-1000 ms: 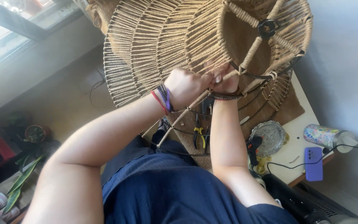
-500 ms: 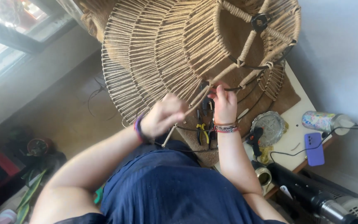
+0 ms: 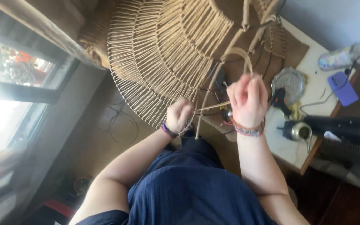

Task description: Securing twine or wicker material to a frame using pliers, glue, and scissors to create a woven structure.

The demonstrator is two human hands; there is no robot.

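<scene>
A large woven shade (image 3: 167, 54) made of tan cord on a dark wire frame rests in front of me. My left hand (image 3: 179, 115) pinches a strand of tan cord (image 3: 213, 106) at the frame's lower rim, by a cord-wrapped spoke (image 3: 209, 96). My right hand (image 3: 248, 100) is closed around a loop of the same cord (image 3: 244, 56), lifted above the frame. The strand runs taut between both hands. Both wrists wear bead bracelets.
A white table (image 3: 288, 146) at the right carries a round metal dish (image 3: 288, 83), a purple phone (image 3: 342, 87), a patterned bottle (image 3: 338, 58) and a black tool (image 3: 334, 127). A brown cloth (image 3: 288, 50) lies under the shade. A window (image 3: 13, 79) is at the left.
My left hand has dropped lower on the frame's rim. My right hand has pulled back and up with a loop of cord, drawing the strand taut. The camera has moved closer.
</scene>
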